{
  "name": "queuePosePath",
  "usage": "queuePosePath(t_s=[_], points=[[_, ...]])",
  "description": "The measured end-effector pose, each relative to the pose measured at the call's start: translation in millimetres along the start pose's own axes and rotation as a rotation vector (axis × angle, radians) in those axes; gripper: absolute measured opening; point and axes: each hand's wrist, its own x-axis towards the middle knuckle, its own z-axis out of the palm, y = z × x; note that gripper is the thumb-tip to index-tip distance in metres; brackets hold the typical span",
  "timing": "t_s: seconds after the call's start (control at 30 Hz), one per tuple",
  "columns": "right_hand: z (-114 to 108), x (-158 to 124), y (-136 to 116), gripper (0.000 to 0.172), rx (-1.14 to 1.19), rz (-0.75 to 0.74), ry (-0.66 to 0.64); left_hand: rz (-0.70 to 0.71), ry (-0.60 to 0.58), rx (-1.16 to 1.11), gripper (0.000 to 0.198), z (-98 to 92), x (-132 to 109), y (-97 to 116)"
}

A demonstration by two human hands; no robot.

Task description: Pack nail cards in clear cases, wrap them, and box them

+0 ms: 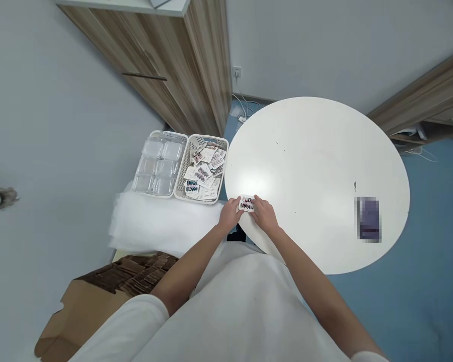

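Observation:
A small white card of press-on nails (246,203), with rows of dark, shiny nails, is at the near left edge of the white oval table (317,151). My left hand (230,215) grips its left side, fingers bent against the edge. On the opposite side, my right hand (265,214) pinches the card's right edge between thumb and fingers. Just left of the table, a white basket (201,199) holds a loose pile of similar nail cards (203,174), some facing up and others showing printed backs.
Beside that basket, another one (153,192) contains stacked clear plastic boxes (164,166). White soft wrapping (166,221) lies nearer me, above a brown cardboard box (83,306). A blurred purple item (369,219) rests on the table's right. A wooden cabinet (207,60) stands behind the baskets.

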Motion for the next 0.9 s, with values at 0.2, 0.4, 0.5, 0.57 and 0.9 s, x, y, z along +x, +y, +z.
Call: queuePosePath(t_s=[0.2, 0.4, 0.5, 0.57, 0.9], points=[[11, 9, 0, 0.038, -0.037, 0.027, -0.005, -0.019, -0.04, 0.026, 0.052, 3.2, 10, -9], [12, 9, 1, 0.039, -0.069, 0.015, 0.009, -0.003, -0.075, 0.174, 0.052, 0.5, 12, -10], [13, 3, -3, 0.045, -0.078, 0.004, 0.031, 0.058, -0.074, 0.214, 0.055, -0.3, 6, -11], [14, -1, -8, 0.047, -0.079, -0.002, 0.055, 0.108, -0.073, 0.216, 0.055, -1.1, 1, -12], [20, -21, -21, 0.035, -0.187, 0.035, 0.005, 0.247, -0.108, 0.4, 0.037, -6.9, -14, -16]])
